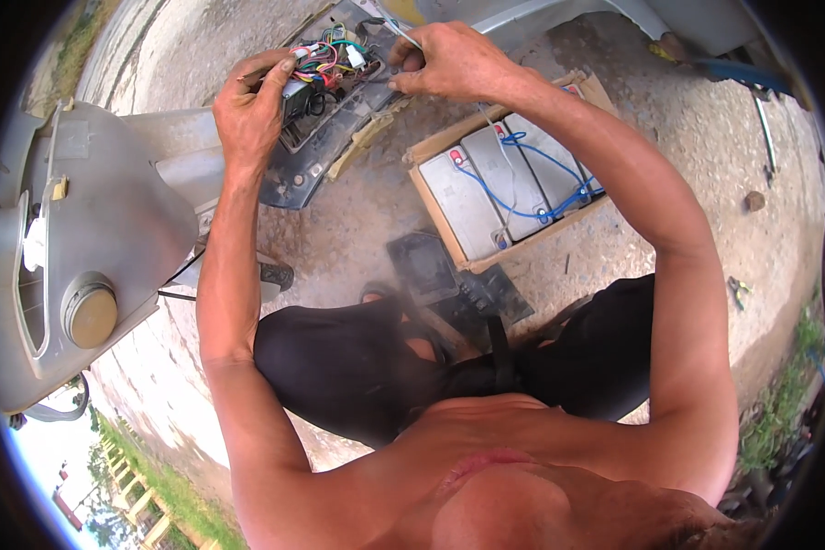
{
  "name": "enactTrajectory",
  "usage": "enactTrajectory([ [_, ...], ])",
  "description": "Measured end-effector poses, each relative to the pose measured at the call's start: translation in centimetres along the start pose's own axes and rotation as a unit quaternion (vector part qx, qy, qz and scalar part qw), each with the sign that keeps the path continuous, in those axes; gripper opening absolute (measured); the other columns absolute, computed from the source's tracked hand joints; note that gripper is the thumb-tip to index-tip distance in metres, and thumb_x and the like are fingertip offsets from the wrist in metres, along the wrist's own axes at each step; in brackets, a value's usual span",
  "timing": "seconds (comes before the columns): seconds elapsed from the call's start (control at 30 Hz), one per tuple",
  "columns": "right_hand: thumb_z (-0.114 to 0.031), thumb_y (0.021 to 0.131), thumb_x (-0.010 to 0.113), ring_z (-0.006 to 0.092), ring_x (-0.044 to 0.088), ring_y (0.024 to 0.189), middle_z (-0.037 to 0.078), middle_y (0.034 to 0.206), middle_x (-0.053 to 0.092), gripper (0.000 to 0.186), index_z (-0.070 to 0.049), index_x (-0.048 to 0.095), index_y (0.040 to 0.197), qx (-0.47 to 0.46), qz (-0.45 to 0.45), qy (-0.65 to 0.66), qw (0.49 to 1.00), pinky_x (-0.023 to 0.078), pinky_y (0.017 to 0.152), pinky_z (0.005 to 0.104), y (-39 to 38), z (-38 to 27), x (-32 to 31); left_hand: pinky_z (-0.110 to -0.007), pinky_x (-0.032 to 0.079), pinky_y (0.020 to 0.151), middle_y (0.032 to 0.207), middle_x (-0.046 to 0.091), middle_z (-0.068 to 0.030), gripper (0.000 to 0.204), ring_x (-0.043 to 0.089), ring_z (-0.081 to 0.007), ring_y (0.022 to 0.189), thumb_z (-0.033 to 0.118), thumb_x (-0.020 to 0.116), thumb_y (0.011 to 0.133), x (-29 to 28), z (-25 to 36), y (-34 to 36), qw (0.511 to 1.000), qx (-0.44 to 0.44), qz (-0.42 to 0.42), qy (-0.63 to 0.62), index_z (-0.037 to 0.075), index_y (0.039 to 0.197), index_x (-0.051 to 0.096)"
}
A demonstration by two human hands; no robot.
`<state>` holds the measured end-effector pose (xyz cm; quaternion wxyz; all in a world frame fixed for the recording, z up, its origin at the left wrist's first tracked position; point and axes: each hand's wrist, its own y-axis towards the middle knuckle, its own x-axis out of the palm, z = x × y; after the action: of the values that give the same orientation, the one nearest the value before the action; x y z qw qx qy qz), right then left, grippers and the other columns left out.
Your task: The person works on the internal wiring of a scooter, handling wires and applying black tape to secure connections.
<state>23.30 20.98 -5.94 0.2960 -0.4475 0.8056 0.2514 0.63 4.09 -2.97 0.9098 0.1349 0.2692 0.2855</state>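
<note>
My left hand [250,110] is at the left side of a bundle of coloured wires [325,62]. Its thumb and fingers are pinched together beside the wires; what they grip is hidden. White plug connectors [355,57] sit among the wires, which lie over a dark box on a long black plastic panel [298,174]. Right of the bundle, my right hand [454,62] is closed on a thin pale grey cable [396,25], which sticks out above the fingers. A similar pale cable runs below this hand to the batteries.
Several grey batteries [472,188] joined by blue cables [490,190] sit in a cardboard box right of centre. Black plastic pieces [472,289] lie on the ground before my knees. A grey vehicle body part [110,183] stands at left. Pliers [736,291] lie at right.
</note>
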Motion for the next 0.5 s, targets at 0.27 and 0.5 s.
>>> enactTrajectory([
  [0.27,-0.026,0.090,0.070,0.0375,0.071,0.086,0.016,0.088,0.073,0.019,-0.009,0.073,0.098,-0.034,0.066,-0.022,0.997,0.054,0.075,0.0504,0.7,0.0,1.5,-0.030,0.054,0.087,0.106,0.075,-0.0103,0.015,0.069,-0.0175,0.097,0.010,0.072,0.097,-0.1,-0.4,1.0,0.993,0.088,-0.029,0.071,-0.002,0.104,0.076],
  [0.5,-0.022,0.091,0.073,0.0371,0.067,0.079,0.016,0.085,0.070,0.019,-0.004,0.071,0.099,-0.094,0.115,0.032,0.988,0.052,0.071,0.0456,0.9,-1.3,2.8,-0.033,0.054,0.086,0.102,0.072,-0.0112,0.015,0.068,-0.0230,0.095,0.011,0.072,0.096,1.4,1.8,2.2,0.957,0.189,-0.072,0.209,0.005,0.107,0.078],
])
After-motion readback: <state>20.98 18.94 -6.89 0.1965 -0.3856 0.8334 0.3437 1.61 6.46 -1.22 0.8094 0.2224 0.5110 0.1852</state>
